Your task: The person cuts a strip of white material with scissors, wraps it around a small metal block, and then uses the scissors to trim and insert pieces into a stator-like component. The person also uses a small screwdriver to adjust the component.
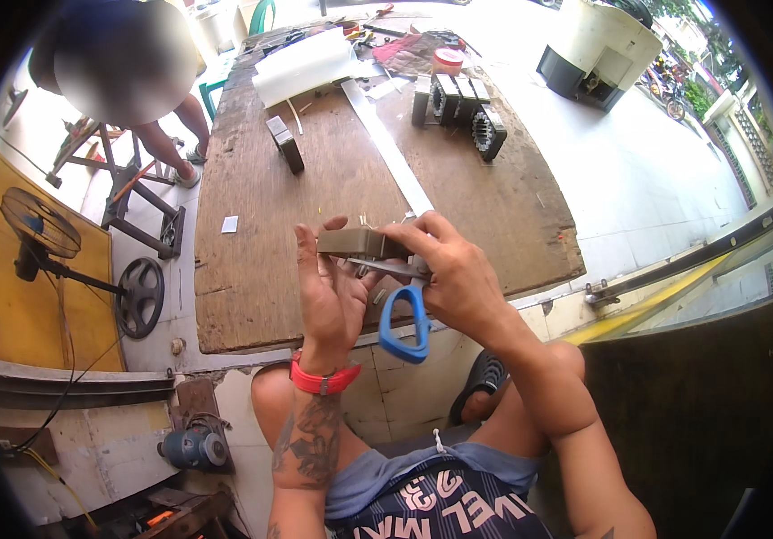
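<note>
Over the table's near edge, my left hand (331, 301) supports a grey-brown, block-shaped stator core (350, 242) from beneath, its thumb up against the left end. My right hand (463, 278) is closed round a pair of blue-handled scissors (387, 331). One handle loop hangs below that hand, and the metal blades point left under the core. The right fingertips also reach the core's right end. Thin pale strands or slips stick up from its top. The core's far side and its inside are hidden from me.
On the wooden table (252, 287) lie a long white strip (386, 148), a white sheet roll (306, 67), several slotted stator cores (489, 133) and a single block (285, 144). A fan (40, 225) and a person (126, 63) are at left. A bench grinder (196, 446) sits lower left.
</note>
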Available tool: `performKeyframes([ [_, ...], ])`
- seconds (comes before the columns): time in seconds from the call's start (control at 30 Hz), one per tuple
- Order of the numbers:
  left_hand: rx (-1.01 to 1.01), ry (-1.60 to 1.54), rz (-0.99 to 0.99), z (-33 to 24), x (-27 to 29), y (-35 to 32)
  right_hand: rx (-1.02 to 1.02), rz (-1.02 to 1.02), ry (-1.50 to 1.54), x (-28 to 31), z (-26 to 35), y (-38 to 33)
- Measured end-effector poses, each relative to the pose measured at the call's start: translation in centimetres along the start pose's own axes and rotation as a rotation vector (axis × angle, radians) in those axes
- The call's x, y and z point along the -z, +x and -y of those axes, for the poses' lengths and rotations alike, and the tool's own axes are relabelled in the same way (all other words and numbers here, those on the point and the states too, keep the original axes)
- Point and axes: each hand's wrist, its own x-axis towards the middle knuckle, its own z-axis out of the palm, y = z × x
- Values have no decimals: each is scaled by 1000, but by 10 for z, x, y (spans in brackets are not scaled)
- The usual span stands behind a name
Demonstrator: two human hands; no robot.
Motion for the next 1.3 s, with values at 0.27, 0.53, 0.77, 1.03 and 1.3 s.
performKeyframes([
  [0.27, 55, 73, 203, -3, 24, 21, -52, 55, 416, 4, -15, 15],
  [0.53, 4, -251, 156, -2, -1, 15, -135, -326, 422, 15, -9, 11],
  [0.77, -36, -450, 126, -7, 10, 20, 85, -113, 297, 15, 11, -19],
  [1.03, -187, -308, 266, 3, 13, 24, 2, 14, 452, 5, 12, -26],
  [1.3, -232, -166, 275, 1, 13, 20, -211, 29, 628, 1, 26, -20],
])
